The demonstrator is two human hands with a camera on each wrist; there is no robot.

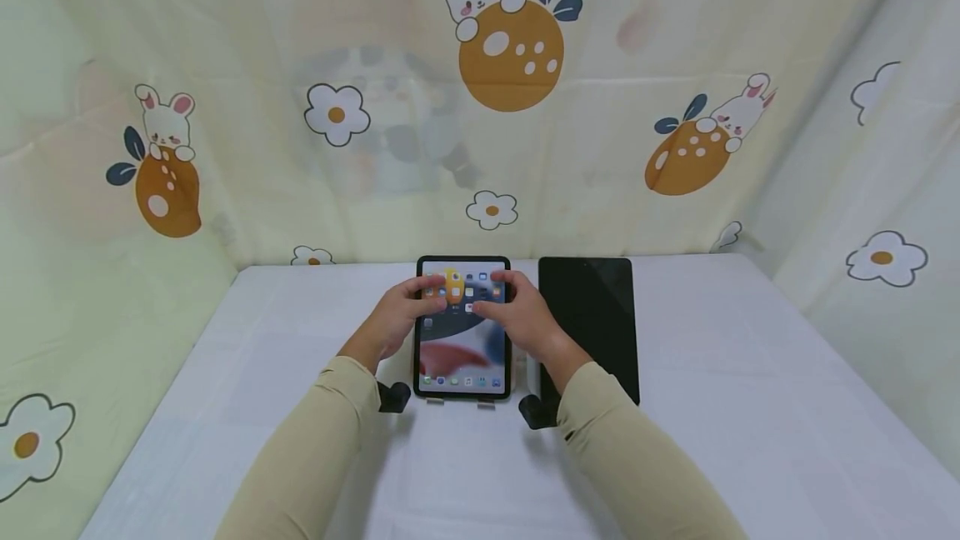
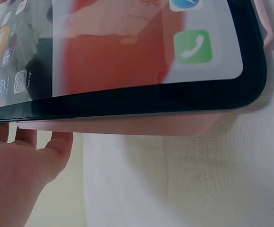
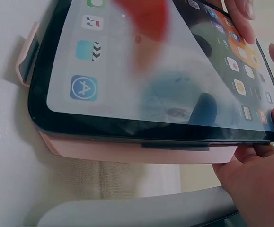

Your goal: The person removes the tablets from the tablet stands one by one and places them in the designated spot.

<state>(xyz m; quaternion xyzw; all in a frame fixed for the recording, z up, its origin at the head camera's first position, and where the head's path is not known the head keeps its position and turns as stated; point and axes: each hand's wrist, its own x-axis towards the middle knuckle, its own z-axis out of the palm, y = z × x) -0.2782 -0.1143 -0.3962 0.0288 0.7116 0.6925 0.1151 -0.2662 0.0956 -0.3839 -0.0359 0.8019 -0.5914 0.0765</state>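
At frame centre, a lit black-framed tablet in a pink case [image 1: 462, 327] stands on the white desk [image 1: 750, 407]; left hand [image 1: 395, 317] and right hand [image 1: 517, 317] have fingers clamped on its side edges; a dark tablet [image 1: 588, 315] lies just right.

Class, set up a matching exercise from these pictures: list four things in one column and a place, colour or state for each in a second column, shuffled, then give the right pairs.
Things
1. lit tablet
2. dark tablet
3. tablet case
4. table cover

Descriptions
A. pale pink, seen under the screen's edge
B. white, spread under everything
C. screen off, lying to the right of the hands
D. screen on with app icons, held at both sides

Pairs: 1-D, 2-C, 3-A, 4-B

The left hand holds the lit tablet's left edge and the right hand its right edge.
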